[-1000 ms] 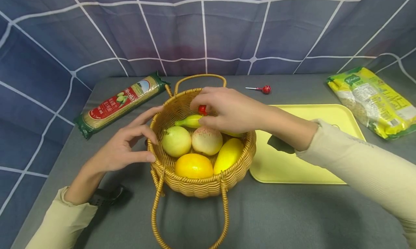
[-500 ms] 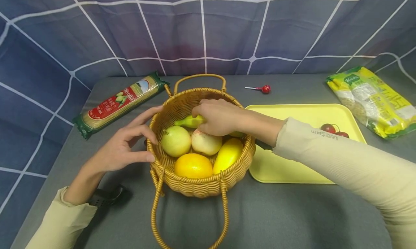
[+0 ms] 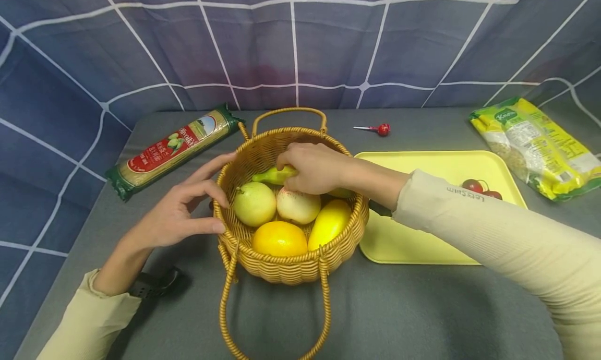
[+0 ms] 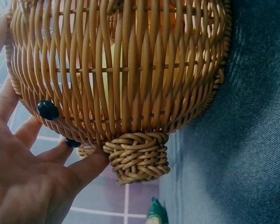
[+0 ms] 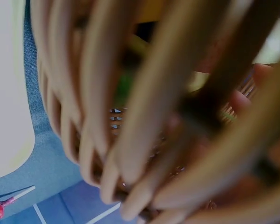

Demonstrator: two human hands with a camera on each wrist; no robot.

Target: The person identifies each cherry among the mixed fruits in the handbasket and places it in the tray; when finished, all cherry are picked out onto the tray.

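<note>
A wicker basket (image 3: 296, 268) holds a green pear (image 3: 255, 204), a peach (image 3: 298, 206), an orange (image 3: 280, 239), a yellow mango (image 3: 330, 224) and a banana (image 3: 268, 176). My left hand (image 3: 180, 214) rests with spread fingers against the basket's left side; the left wrist view shows its thumb (image 4: 91, 165) by the woven wall. My right hand (image 3: 314, 167) reaches inside with curled fingers, above the peach and over the banana's right end. Its fingertips are hidden in the head view, and I cannot tell whether they hold anything. Blurred wicker covers most of the right wrist view.
A yellow tray (image 3: 432, 164) with red cherries (image 3: 473, 186) stands on the right, partly under my right sleeve. Behind it lie a red lollipop (image 3: 382, 130) and a yellow food bag (image 3: 537, 146). A pasta packet (image 3: 176, 148) lies back left. The basket's front handle (image 3: 223, 318) hangs forward.
My right hand, which pinched a small round red thing a second ago, has gone lower into the basket; that thing is now hidden. The tray's cherries have come into view. My left hand stays put.
</note>
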